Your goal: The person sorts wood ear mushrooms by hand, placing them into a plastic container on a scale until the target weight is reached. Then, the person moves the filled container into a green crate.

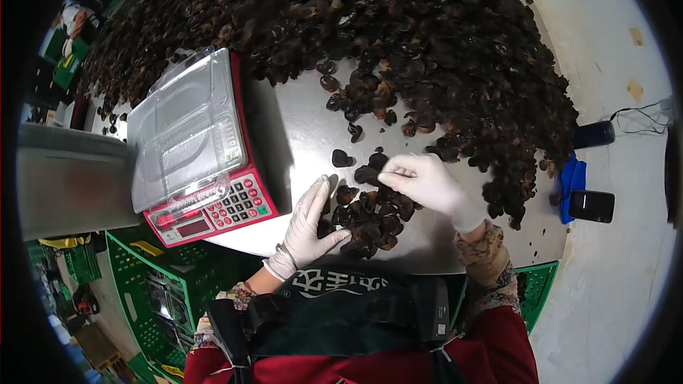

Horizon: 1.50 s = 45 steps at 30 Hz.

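Note:
Both my hands wear white gloves. My left hand [307, 231] rests on the metal table at the left side of a small pile of dark wood ear mushrooms [373, 220], its thumb and fingers apart. Over the far side of that pile, my right hand [421, 181] has its thumb and fingers pinched on a wood ear mushroom [368, 175]. A single loose piece [342, 158] lies just beyond. Left of my hands stands a red digital scale [240, 203] with clear plastic trays [188, 128] on its pan.
A large heap of wood ear mushrooms [398, 28] covers the far and right parts of the table. A phone [592, 206] and a dark cylinder [594, 134] sit by the right edge. Green crates [131, 277] stand below at left; a person [75, 21] is at far left.

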Each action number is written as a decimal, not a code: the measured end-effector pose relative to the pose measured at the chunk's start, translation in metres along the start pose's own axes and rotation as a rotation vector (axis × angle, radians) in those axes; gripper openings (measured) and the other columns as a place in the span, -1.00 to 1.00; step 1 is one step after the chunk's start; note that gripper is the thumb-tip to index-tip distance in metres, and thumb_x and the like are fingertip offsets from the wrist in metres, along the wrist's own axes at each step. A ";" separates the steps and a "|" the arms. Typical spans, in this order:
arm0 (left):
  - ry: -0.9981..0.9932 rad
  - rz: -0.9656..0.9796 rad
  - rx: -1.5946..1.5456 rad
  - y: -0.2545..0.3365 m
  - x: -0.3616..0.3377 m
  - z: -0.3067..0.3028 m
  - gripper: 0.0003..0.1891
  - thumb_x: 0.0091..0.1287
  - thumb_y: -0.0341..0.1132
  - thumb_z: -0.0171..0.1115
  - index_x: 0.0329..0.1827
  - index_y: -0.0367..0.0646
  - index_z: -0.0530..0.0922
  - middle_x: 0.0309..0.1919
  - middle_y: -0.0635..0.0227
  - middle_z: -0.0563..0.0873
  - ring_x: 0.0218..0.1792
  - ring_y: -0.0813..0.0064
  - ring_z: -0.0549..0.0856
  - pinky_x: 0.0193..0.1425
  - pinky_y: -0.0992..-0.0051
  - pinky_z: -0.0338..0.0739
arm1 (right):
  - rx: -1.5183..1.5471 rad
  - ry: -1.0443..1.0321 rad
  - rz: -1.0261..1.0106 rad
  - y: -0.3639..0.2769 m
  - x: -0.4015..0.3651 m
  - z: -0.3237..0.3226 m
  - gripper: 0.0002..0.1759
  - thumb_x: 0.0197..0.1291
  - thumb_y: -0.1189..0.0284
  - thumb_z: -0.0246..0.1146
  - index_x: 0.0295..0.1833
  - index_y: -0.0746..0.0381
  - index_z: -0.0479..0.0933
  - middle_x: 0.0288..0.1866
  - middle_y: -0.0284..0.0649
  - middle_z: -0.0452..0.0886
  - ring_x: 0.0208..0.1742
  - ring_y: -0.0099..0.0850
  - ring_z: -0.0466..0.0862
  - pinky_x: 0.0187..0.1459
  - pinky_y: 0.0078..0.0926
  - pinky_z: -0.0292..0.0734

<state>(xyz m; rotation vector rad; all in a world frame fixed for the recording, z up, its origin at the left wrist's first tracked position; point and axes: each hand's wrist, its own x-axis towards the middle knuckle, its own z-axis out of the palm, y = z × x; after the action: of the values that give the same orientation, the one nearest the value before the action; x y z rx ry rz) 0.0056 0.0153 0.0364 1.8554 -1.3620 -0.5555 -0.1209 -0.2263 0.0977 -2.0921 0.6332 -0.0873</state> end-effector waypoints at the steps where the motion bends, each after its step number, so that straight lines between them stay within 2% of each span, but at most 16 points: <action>1: 0.002 -0.014 -0.014 0.000 0.000 0.000 0.14 0.05 -0.19 0.57 0.60 -0.24 -0.03 0.51 -0.05 0.19 0.52 0.01 0.21 0.56 0.23 0.14 | 0.008 -0.016 -0.045 -0.008 0.002 0.005 -0.77 0.18 0.17 0.35 -0.27 0.10 0.65 -0.47 -0.29 0.69 -0.45 -0.26 0.68 -0.36 -0.43 0.56; 2: 0.002 -0.025 -0.027 0.000 0.000 0.000 0.15 0.04 -0.19 0.58 0.60 -0.24 -0.04 0.51 -0.05 0.18 0.53 0.00 0.19 0.56 0.23 0.13 | -0.009 0.034 0.036 -0.009 0.011 0.015 -0.83 0.17 0.32 0.41 -0.22 0.17 0.65 -0.51 -0.35 0.57 -0.47 -0.60 0.52 -0.38 -0.55 0.47; 3: 0.015 -0.029 -0.015 0.001 0.000 0.000 0.15 0.04 -0.18 0.58 0.60 -0.25 -0.04 0.51 -0.07 0.17 0.52 -0.02 0.19 0.56 0.22 0.13 | -0.115 0.168 -0.059 -0.006 0.025 0.025 -0.73 0.18 0.15 0.35 -0.18 0.11 0.62 -0.40 -0.24 0.71 -0.37 -0.20 0.72 -0.29 -0.31 0.61; 5: 0.042 -0.034 0.006 0.002 0.001 0.000 0.16 0.02 -0.16 0.58 0.59 -0.28 -0.02 0.52 -0.11 0.15 0.52 -0.06 0.19 0.56 0.19 0.13 | -0.339 0.422 -0.145 -0.003 0.047 0.047 -0.71 0.17 0.15 0.34 -0.14 0.11 0.61 -0.36 -0.20 0.69 -0.35 -0.17 0.72 -0.31 -0.23 0.62; 8: 0.044 -0.032 0.036 0.003 0.001 0.001 0.16 0.00 -0.15 0.59 0.58 -0.30 -0.01 0.51 -0.13 0.15 0.51 -0.08 0.20 0.56 0.18 0.13 | -0.405 0.348 -0.172 0.014 0.061 0.064 -0.73 0.17 0.17 0.33 -0.16 0.12 0.64 -0.35 -0.19 0.68 -0.32 -0.15 0.72 -0.28 -0.22 0.63; 11: 0.033 -0.042 0.035 0.002 0.002 0.000 0.15 -0.01 -0.15 0.59 0.57 -0.31 0.02 0.49 -0.13 0.19 0.49 -0.08 0.24 0.55 0.17 0.15 | -0.068 -0.240 -0.049 -0.029 0.023 0.023 -0.77 0.22 0.19 0.30 -0.13 0.07 0.71 -0.31 -0.20 0.73 -0.29 -0.26 0.73 -0.18 -0.39 0.60; 12: 0.030 -0.038 0.026 0.002 0.002 0.000 0.14 -0.01 -0.15 0.59 0.57 -0.31 0.03 0.49 -0.12 0.20 0.48 -0.07 0.25 0.55 0.17 0.16 | 0.129 -0.347 -0.009 -0.024 0.023 0.022 -0.81 0.21 0.26 0.37 -0.11 0.08 0.69 -0.39 -0.33 0.69 -0.39 -0.50 0.62 -0.22 -0.60 0.52; 15: 0.030 -0.029 0.017 0.002 -0.001 0.000 0.13 0.02 -0.16 0.59 0.58 -0.27 0.02 0.46 -0.09 0.23 0.46 -0.03 0.28 0.52 0.20 0.21 | -0.169 0.120 0.119 -0.020 0.032 0.004 -0.74 0.17 0.24 0.38 -0.07 0.09 0.68 -0.38 -0.23 0.66 -0.28 -0.31 0.69 -0.18 -0.35 0.59; 18: 0.047 -0.028 0.004 -0.002 -0.004 0.002 0.14 0.04 -0.17 0.60 0.60 -0.20 -0.01 0.47 -0.06 0.17 0.48 0.04 0.27 0.50 0.24 0.27 | -0.537 0.538 -0.165 0.017 0.058 0.010 -0.80 0.12 0.26 0.38 -0.18 0.09 0.67 -0.22 -0.29 0.59 -0.12 -0.33 0.66 -0.16 -0.27 0.63; 22: 0.089 -0.025 -0.022 0.000 -0.003 0.003 0.13 -0.01 -0.17 0.60 0.58 -0.24 0.05 0.48 -0.09 0.20 0.49 -0.06 0.24 0.52 0.21 0.21 | -0.310 0.296 -0.075 0.019 0.047 0.005 -0.79 0.10 0.30 0.40 -0.22 0.18 0.69 -0.23 -0.21 0.62 -0.17 -0.30 0.65 -0.16 -0.38 0.59; 25: 0.080 -0.026 0.002 0.002 0.000 0.001 0.13 -0.01 -0.17 0.59 0.58 -0.23 0.05 0.50 -0.10 0.16 0.50 -0.07 0.23 0.53 0.21 0.19 | 0.155 -0.275 -0.123 0.002 0.020 -0.014 -0.84 0.13 0.28 0.39 -0.30 0.14 0.68 -0.23 -0.30 0.64 -0.23 -0.34 0.66 -0.27 -0.43 0.55; 26: 0.072 -0.025 0.003 0.002 0.000 0.001 0.12 -0.01 -0.17 0.59 0.58 -0.23 0.05 0.51 -0.10 0.15 0.50 -0.07 0.23 0.54 0.21 0.19 | 0.171 -0.297 -0.109 -0.001 0.020 -0.014 -0.77 0.15 0.20 0.39 -0.33 0.14 0.68 -0.24 -0.31 0.64 -0.26 -0.34 0.67 -0.31 -0.42 0.52; 30: 0.061 -0.026 -0.003 0.000 0.000 0.002 0.11 0.01 -0.16 0.57 0.58 -0.24 0.05 0.51 -0.09 0.16 0.50 -0.08 0.22 0.55 0.20 0.17 | -0.218 0.407 0.103 0.008 0.059 0.010 -0.76 0.16 0.18 0.37 -0.29 0.12 0.69 -0.29 -0.23 0.65 -0.33 -0.26 0.67 -0.29 -0.31 0.55; 32: 0.043 -0.020 0.005 -0.002 0.001 0.001 0.15 0.00 -0.18 0.60 0.59 -0.24 0.01 0.52 -0.11 0.12 0.51 -0.03 0.22 0.53 0.24 0.22 | -0.415 0.485 0.091 0.018 0.084 0.019 -0.72 0.17 0.14 0.36 -0.32 0.13 0.66 -0.26 -0.24 0.66 -0.27 -0.25 0.69 -0.26 -0.28 0.58; 41: 0.024 -0.011 0.031 -0.002 0.000 0.001 0.15 0.00 -0.19 0.61 0.59 -0.25 0.00 0.52 -0.09 0.14 0.51 0.00 0.22 0.53 0.26 0.23 | -0.220 0.420 0.200 0.022 0.066 0.002 -0.80 0.16 0.21 0.28 -0.31 0.10 0.65 -0.22 -0.24 0.70 -0.20 -0.16 0.70 -0.16 -0.22 0.61; 45: 0.014 -0.030 0.066 0.001 -0.001 0.000 0.13 0.02 -0.18 0.59 0.59 -0.25 0.02 0.53 -0.06 0.15 0.53 0.02 0.21 0.55 0.26 0.20 | -0.232 0.430 0.053 0.017 0.065 0.020 -0.71 0.14 0.09 0.34 -0.30 0.09 0.67 -0.27 -0.25 0.68 -0.23 -0.19 0.70 -0.22 -0.24 0.61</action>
<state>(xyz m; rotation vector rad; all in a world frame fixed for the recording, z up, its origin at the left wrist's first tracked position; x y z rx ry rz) 0.0044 0.0155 0.0372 1.9315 -1.3600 -0.5174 -0.0653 -0.2496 0.0611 -2.2961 0.9940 -0.4622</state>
